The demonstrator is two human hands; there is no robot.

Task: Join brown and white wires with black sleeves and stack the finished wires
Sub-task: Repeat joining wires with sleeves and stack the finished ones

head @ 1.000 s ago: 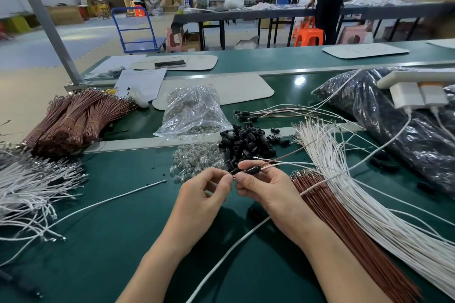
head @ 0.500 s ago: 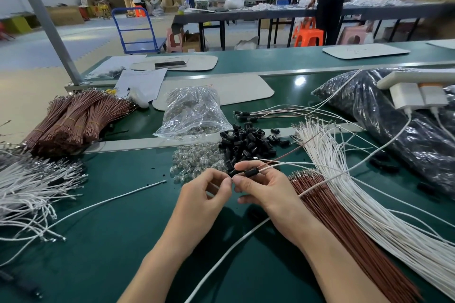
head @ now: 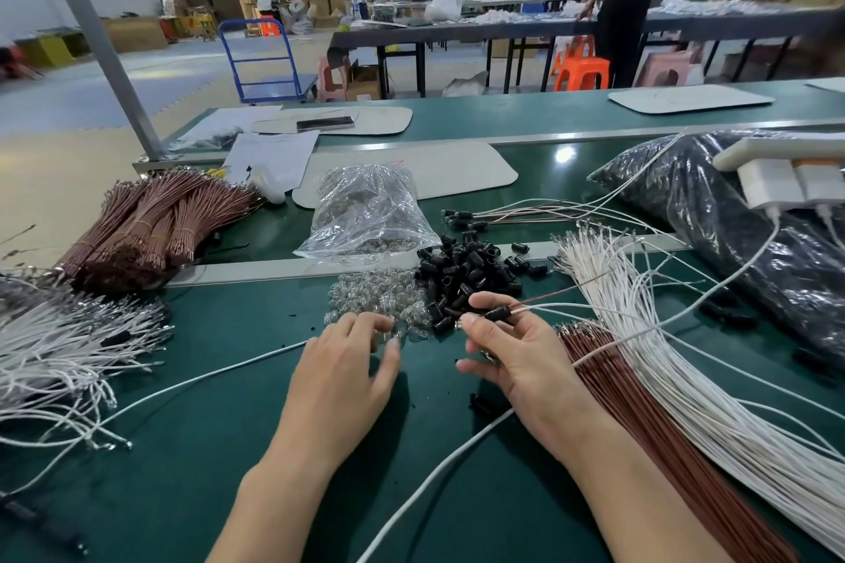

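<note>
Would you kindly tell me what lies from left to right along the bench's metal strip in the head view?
In order: bundled brown wires → clear plastic bag → pile of black sleeves → fanned white wires → large black bag.

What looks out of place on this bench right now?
A lone black sleeve lies on the green table near the right hand, apart from the sleeve pile. Nothing else stands out.
</note>
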